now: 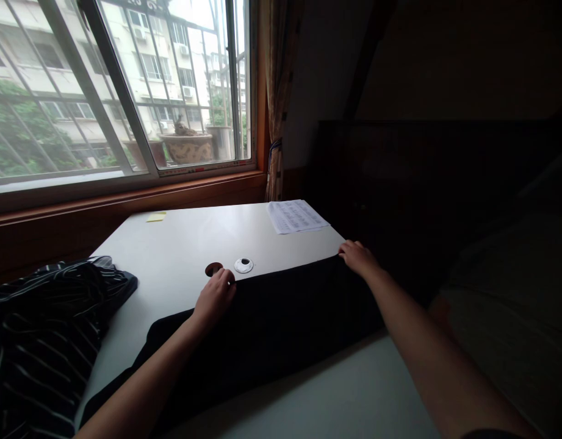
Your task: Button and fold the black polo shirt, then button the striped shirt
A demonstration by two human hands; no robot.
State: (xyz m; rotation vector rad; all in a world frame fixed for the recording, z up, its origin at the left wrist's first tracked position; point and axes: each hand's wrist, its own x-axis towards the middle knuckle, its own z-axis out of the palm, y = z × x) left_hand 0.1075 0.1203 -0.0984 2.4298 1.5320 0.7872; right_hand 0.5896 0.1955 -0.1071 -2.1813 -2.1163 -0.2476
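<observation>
A black garment [281, 329], its exact kind not clear in the dim light, lies stretched across the white table. My left hand [215, 294] is closed on its far edge, close to a round hole in the tabletop. At the far right corner of the cloth, by the table's right edge, my right hand [357, 256] pinches the fabric. Between the two hands the far edge runs nearly straight. Part of the garment is hidden under my left forearm.
On the left lies a crumpled striped dark garment [47, 329]. The white table [193, 238] bears printed sheets [298, 217], a yellow sticky note [156, 217], a cable hole [213, 268] and a round white grommet cover [243, 265]. Behind it are a barred window [171, 91] and a curtain [276, 122].
</observation>
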